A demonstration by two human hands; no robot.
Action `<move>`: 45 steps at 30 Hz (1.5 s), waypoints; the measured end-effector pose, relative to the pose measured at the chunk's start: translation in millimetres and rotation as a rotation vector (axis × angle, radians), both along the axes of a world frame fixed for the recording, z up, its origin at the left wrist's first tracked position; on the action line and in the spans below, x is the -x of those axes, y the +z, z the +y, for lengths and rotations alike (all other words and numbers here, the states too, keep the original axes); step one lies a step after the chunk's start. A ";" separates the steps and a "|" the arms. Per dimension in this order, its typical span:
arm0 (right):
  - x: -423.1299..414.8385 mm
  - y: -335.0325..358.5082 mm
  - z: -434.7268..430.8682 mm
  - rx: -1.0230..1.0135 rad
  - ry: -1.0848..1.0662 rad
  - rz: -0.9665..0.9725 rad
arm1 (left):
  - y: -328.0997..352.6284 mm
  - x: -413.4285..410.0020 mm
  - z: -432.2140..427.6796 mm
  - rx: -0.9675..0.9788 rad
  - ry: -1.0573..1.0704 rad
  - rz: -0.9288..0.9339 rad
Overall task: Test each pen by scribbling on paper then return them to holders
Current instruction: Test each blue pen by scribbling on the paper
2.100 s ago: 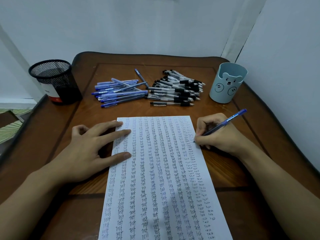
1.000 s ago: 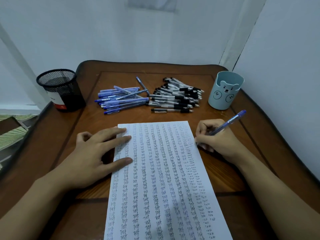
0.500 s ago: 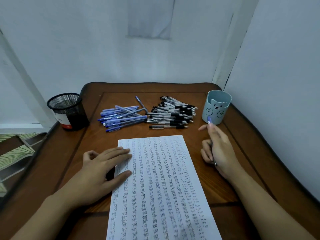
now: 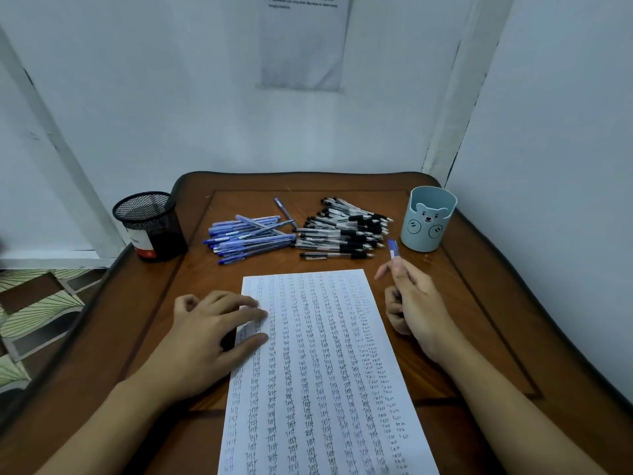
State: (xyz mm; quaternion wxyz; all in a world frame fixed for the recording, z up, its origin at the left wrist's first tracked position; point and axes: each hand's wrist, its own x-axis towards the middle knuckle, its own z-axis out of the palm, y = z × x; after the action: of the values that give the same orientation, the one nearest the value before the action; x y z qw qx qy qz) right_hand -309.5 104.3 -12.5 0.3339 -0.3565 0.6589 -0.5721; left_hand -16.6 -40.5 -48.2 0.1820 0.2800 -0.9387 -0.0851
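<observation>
Your left hand [image 4: 212,334] lies flat with the fingers a bit spread. The fingertips press on the left edge of the paper [image 4: 318,371] and the palm sits on the wooden table [image 4: 479,303]. The sheet lies lengthwise in front of you, packed with columns of tiny "test" scribbles, and the rightmost columns look fainter and looser.

Your right hand [image 4: 414,303] is just off the paper's right edge, fingers curled round a blue pen [image 4: 394,249] and thumb poking out to the left. Only the pen's top end shows above your fingertips, pointing up toward the light blue bear holder [image 4: 428,219]. The rest of the barrel is hidden in your grip, so I can't tell where the tip points. The pen is near the holder but not in it or touching it.

Behind the paper are two heaps lying side by side. The blue pens [image 4: 250,236] are on the left and the clear pens with black grips [image 4: 346,231] are on the right, with one of those lying alone at the near side of its heap. The black mesh holder [image 4: 150,224] stands at the back left corner, well apart from the bear one at the back right. I can't see whether either holder has pens inside.

There's a printed notice [image 4: 305,42] on the wall behind, too small to read.
</observation>
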 end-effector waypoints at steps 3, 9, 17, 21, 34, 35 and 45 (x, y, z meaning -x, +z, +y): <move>0.5 -1.0 0.1 -0.025 0.002 0.015 | -1.2 -0.3 0.6 0.003 0.008 0.016; 0.5 -4.4 -1.0 -0.038 0.021 0.077 | -3.9 -0.2 -0.4 0.002 0.020 0.020; -4.9 -12.0 -6.5 -0.021 0.065 0.466 | -3.6 1.2 -1.1 -0.008 0.017 0.049; -11.6 -9.4 -10.1 -0.007 0.120 0.513 | -4.4 -0.9 -2.6 -0.057 0.029 0.066; -9.8 -9.9 -45.0 -0.016 0.207 0.960 | 7.4 -5.4 -9.2 -0.108 0.028 -0.034; -12.4 -8.2 -49.3 -0.026 0.208 0.983 | 8.8 -6.3 -9.2 -0.123 0.023 -0.058; -40.1 -10.0 -105.0 0.060 0.155 1.078 | 14.1 -20.8 -13.5 -0.147 0.017 -0.107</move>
State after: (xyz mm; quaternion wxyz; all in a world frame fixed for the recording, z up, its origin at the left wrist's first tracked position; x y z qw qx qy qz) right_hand -269.4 -0.6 -22.5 -0.0201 -0.6561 0.6919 -0.3005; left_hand 4.2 -54.0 -34.1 0.1114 0.3047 -0.9359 -0.1371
